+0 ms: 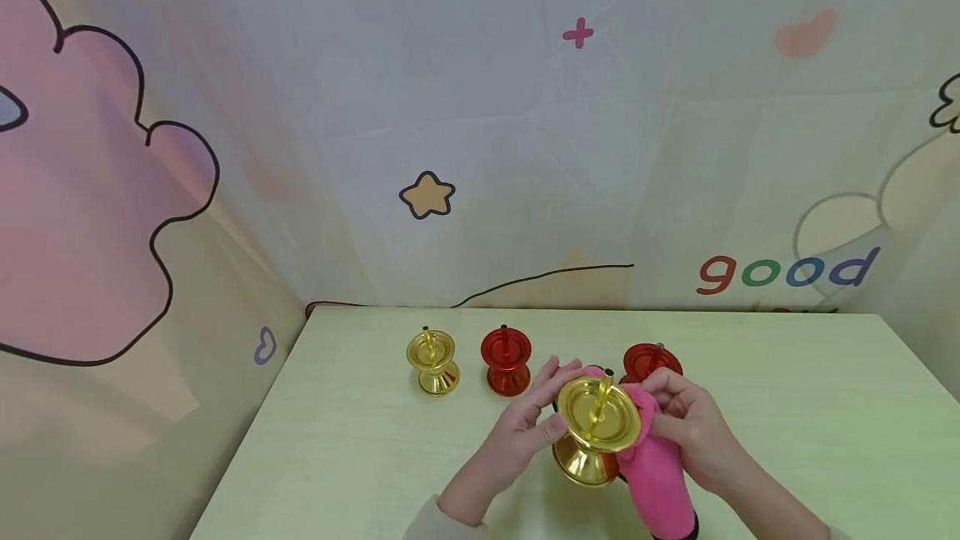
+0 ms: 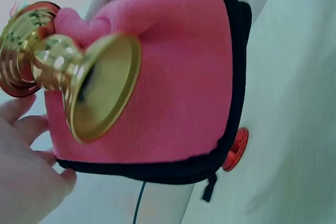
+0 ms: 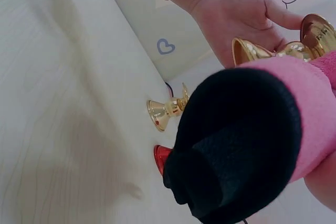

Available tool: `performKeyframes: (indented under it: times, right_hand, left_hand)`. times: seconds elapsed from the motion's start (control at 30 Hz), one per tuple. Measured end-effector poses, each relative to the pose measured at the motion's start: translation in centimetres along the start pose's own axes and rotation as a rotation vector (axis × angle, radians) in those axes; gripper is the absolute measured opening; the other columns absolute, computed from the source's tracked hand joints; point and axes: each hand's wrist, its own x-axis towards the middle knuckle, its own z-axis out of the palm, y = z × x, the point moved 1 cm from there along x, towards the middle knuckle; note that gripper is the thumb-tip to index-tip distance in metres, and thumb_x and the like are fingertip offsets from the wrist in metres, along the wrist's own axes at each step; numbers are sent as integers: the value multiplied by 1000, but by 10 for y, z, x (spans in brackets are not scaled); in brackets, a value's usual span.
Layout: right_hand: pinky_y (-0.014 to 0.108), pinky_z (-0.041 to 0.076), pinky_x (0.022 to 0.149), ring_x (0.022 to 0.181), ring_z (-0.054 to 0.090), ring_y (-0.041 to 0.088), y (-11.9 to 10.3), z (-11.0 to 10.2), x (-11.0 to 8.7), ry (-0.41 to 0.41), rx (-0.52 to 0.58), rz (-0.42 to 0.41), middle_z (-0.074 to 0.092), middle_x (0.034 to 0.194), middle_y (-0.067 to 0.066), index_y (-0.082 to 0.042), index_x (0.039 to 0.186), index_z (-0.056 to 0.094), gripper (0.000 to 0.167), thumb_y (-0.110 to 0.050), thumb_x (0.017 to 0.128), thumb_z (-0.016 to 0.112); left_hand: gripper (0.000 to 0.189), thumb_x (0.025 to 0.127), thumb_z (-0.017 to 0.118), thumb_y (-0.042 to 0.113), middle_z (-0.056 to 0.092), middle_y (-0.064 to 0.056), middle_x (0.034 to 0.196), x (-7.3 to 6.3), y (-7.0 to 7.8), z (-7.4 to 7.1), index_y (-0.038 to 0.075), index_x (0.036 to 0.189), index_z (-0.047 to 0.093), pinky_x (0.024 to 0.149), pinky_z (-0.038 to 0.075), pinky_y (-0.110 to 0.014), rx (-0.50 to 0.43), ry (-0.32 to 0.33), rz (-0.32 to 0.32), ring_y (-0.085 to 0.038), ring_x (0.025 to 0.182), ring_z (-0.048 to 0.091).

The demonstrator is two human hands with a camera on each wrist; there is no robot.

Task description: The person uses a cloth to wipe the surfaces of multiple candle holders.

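A gold candle holder [image 1: 588, 457], waisted with a wide dish and an upright centre tube, is held up tilted above the table. My right hand [image 1: 693, 427] pinches a pink cloth [image 1: 660, 490] with black edging against the right rim of the dish. On the other side, my left hand [image 1: 517, 432] has its thumb and fairly straight fingers spread along the rim. The left wrist view shows the holder's hollow base [image 2: 107, 87] facing out in front of the cloth [image 2: 173, 77]. Folded cloth [image 3: 315, 108] covers much of the right wrist view and hides part of the holder.
Behind the left hand, a second gold candle holder [image 1: 433, 361] and a red one [image 1: 506, 361] stand upright on the pale table [image 1: 360, 457]. Another red holder [image 1: 651, 361] is partly hidden behind the right hand. A printed fabric backdrop [image 1: 480, 123] rises at the table's far edge.
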Motion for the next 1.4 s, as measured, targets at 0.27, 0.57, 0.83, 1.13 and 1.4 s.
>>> performKeyframes:
  times: [0.27, 0.57, 0.83, 1.13, 1.4]
  right_hand:
    - [20, 52, 65, 80, 62, 6, -2, 1, 1, 136, -52, 31, 66, 90, -5, -15, 94, 57, 39, 18, 81, 40]
    - [22, 53, 63, 79, 63, 6, -4, 8, 3, 202, -131, -1, 67, 92, -6, -15, 93, 58, 37, 17, 80, 45]
    - [21, 53, 67, 85, 63, 8, -3, -2, 1, 35, -30, -39, 66, 98, -3, -12, 99, 57, 43, 21, 80, 37]
    - [21, 53, 64, 79, 63, 6, -3, -2, 1, 175, -70, 13, 67, 91, -5, -14, 93, 59, 39, 18, 81, 42]
    - [22, 53, 66, 83, 63, 7, -2, 0, 2, 187, -106, -38, 67, 97, -4, -13, 92, 59, 38, 20, 80, 43]
  left_hand:
    - [37, 91, 48, 18, 52, -5, 126, 2, 0, 12, 9, 127, 48, 103, 31, -42, 163, 337, 102, -23, 125, 39]
    - [69, 71, 71, 34, 47, -6, 130, 6, 5, 26, 10, 130, 43, 98, 37, -45, 314, 428, 13, -21, 122, 43]
    - [67, 78, 54, 55, 39, 3, 138, 11, 2, 1, 21, 134, 37, 105, 17, -54, 66, 4, -32, -15, 136, 15]
    - [48, 85, 57, 33, 46, 0, 133, 11, -4, 8, 19, 129, 45, 102, 25, -55, 150, 252, -15, -22, 130, 31]
    - [58, 83, 58, 34, 36, -3, 139, 10, -1, 18, 21, 135, 36, 100, 31, -50, 278, 298, 29, -23, 130, 30]
